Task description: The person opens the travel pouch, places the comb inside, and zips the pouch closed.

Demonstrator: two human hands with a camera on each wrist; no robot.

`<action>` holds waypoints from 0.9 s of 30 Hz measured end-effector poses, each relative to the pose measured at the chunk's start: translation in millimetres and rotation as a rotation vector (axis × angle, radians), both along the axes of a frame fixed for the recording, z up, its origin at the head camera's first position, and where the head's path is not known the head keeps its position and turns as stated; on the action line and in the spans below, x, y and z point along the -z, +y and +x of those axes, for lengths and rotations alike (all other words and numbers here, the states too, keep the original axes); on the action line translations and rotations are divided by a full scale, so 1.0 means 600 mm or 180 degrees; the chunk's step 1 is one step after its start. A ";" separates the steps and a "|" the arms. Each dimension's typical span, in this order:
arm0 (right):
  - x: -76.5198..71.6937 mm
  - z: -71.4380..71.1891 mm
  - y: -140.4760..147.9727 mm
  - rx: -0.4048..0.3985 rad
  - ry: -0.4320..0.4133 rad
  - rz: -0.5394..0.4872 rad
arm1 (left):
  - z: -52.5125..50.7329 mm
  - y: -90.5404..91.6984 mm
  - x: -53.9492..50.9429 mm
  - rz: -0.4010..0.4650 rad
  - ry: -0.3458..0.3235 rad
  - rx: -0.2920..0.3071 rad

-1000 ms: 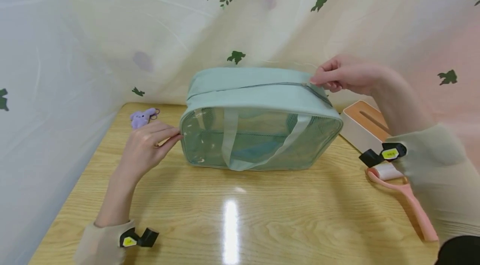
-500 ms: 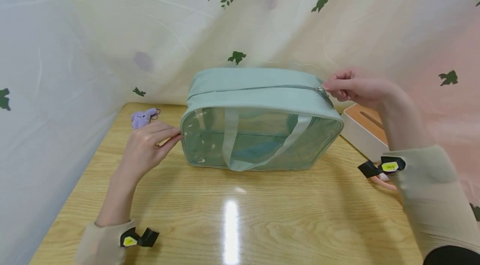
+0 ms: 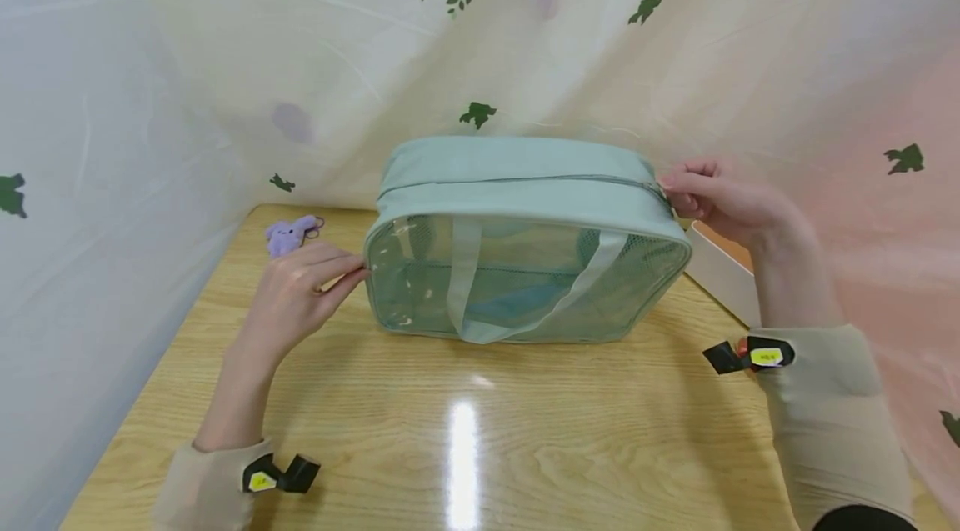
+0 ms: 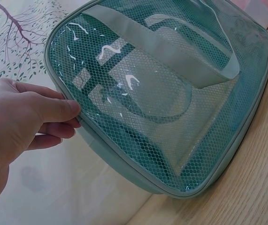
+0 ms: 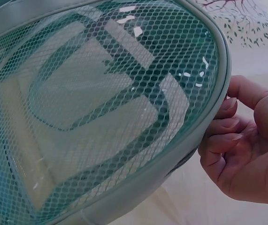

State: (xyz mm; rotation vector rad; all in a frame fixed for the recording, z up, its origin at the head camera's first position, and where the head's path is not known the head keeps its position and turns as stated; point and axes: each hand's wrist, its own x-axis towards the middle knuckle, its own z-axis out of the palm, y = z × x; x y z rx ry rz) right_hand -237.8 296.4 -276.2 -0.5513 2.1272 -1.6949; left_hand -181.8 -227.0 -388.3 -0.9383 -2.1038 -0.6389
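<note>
A mint-green zip bag with a see-through mesh front stands upright on the wooden table. Its fabric handle hangs down over the front, and something blue shows faintly inside. My left hand pinches the bag's left edge; in the left wrist view its thumb lies on the piping. At the upper right corner my right hand pinches the end of the zipper, which runs shut across the top. The zipper pull itself is mostly hidden by the fingers.
Behind my left hand lies a small purple plush keychain. A white box with an orange-brown top stands at the right, partly behind my right arm. A printed cloth hangs directly behind the bag.
My right hand has drawn the zipper rightward and down round the top right corner, so the zip gap has closed. My left hand stays on the left edge.
</note>
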 end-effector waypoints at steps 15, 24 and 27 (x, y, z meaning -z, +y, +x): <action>0.070 0.022 0.014 0.0532 0.0002 -0.0937 | -0.001 -0.001 0.000 -0.0002 -0.0034 -0.0017; 0.101 0.030 0.014 0.0771 -0.0075 -0.1339 | -0.003 0.000 0.004 0.0027 -0.0078 -0.0090; 0.106 0.033 0.015 0.0780 -0.0163 -0.1410 | -0.002 0.002 0.005 0.0070 -0.0166 -0.0092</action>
